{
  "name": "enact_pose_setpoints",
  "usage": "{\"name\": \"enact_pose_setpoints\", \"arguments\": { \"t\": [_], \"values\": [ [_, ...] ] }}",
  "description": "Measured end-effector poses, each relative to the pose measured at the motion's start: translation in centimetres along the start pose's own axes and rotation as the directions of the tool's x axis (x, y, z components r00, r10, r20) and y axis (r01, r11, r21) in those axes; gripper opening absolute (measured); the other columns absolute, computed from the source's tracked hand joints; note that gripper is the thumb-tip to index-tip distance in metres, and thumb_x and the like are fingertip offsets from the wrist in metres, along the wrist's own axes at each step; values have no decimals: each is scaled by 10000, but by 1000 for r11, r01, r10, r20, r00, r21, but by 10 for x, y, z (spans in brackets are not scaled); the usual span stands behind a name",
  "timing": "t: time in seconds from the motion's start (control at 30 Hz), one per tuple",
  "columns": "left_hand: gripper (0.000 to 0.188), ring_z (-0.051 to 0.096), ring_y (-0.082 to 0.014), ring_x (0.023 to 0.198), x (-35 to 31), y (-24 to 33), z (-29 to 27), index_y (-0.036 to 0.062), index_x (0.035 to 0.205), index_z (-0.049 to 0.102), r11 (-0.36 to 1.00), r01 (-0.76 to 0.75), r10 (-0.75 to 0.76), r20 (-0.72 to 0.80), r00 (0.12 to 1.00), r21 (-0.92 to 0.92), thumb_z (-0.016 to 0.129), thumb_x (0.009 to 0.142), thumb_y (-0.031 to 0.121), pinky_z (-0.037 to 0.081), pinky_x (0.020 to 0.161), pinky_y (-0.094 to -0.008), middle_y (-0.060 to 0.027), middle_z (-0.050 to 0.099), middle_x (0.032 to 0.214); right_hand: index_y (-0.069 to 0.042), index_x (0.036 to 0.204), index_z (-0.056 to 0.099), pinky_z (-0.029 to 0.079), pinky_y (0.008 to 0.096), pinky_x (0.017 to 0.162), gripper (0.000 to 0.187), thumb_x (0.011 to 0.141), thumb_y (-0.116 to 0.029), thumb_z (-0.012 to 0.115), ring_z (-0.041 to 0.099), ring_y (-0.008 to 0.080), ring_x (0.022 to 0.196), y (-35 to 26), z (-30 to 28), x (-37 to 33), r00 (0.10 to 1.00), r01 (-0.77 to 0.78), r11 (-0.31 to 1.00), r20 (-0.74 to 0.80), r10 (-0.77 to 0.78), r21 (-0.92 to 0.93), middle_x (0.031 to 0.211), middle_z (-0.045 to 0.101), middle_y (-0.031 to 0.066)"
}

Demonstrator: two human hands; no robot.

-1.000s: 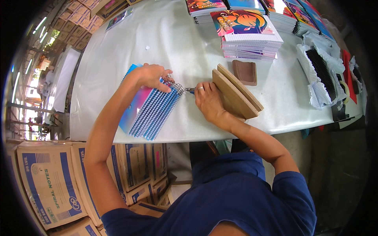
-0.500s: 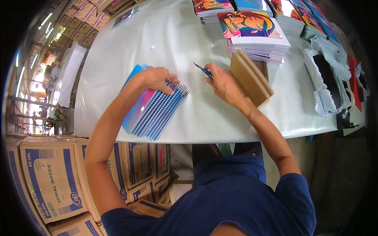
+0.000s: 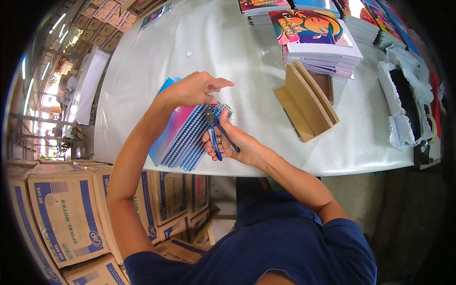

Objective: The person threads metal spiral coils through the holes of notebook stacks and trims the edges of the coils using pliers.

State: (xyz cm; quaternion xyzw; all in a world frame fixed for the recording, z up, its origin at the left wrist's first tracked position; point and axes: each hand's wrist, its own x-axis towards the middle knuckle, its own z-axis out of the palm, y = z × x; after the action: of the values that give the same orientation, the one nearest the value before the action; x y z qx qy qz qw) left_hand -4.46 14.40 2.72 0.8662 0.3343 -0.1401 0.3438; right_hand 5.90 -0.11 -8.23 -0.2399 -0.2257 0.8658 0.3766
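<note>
A stack of spiral notebooks [image 3: 175, 128] with blue and pink covers lies at the table's near left, its coil edges facing right. Loose wire ends [image 3: 227, 110] stick out from the coils at the far right corner. Above that corner is my left hand [image 3: 197, 89], its fingers apart and the index finger stretched to the right; the thumb is by the wire ends. My right hand [image 3: 235, 140] grips a pair of blue-handled pliers [image 3: 214, 134], handles spread, with the jaws up against the coils beside the wire ends.
Right of my hands stands a brown board holder [image 3: 304, 102]. Behind it is a stack of notebooks with colourful covers [image 3: 323, 54], with more stacks at the far right. A torn white package of black coils [image 3: 403, 99] lies at the right edge. Cardboard cartons [image 3: 66, 213] fill the floor at left.
My right hand has moved left with the pliers, from beside the board holder to the coils. My left hand has lifted slightly and its fingers have stretched out. The view has shifted a little.
</note>
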Motion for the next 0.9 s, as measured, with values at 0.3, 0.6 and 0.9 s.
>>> {"name": "enact_pose_setpoints", "arguments": {
  "t": [0.3,0.6,0.9],
  "values": [
    [691,614,-343,1155,2,-6,7,186,1399,516,999,16,-20,-81,997,-48,574,772,-98,535,910,-370,-212,625,1245,-66,914,558,495,327,636,805,868,-792,212,545,177,676,-1,2,9,998,-66,988,19,64,140,727,551,54],
    [693,661,-319,1064,7,-3,8,226,1397,516,992,44,-39,-49,998,121,632,777,-60,557,858,-363,-232,668,1122,-66,892,548,425,295,576,802,873,-795,215,466,150,584,14,-7,7,982,-83,977,183,47,198,658,455,13],
    [762,638,-337,1109,7,-6,10,238,1412,492,997,42,-38,-57,998,60,701,745,-63,557,912,-384,-222,648,1184,-56,888,556,471,311,601,826,857,-812,225,515,156,621,12,-6,13,999,-29,988,49,22,149,683,491,22]
  ]
}}
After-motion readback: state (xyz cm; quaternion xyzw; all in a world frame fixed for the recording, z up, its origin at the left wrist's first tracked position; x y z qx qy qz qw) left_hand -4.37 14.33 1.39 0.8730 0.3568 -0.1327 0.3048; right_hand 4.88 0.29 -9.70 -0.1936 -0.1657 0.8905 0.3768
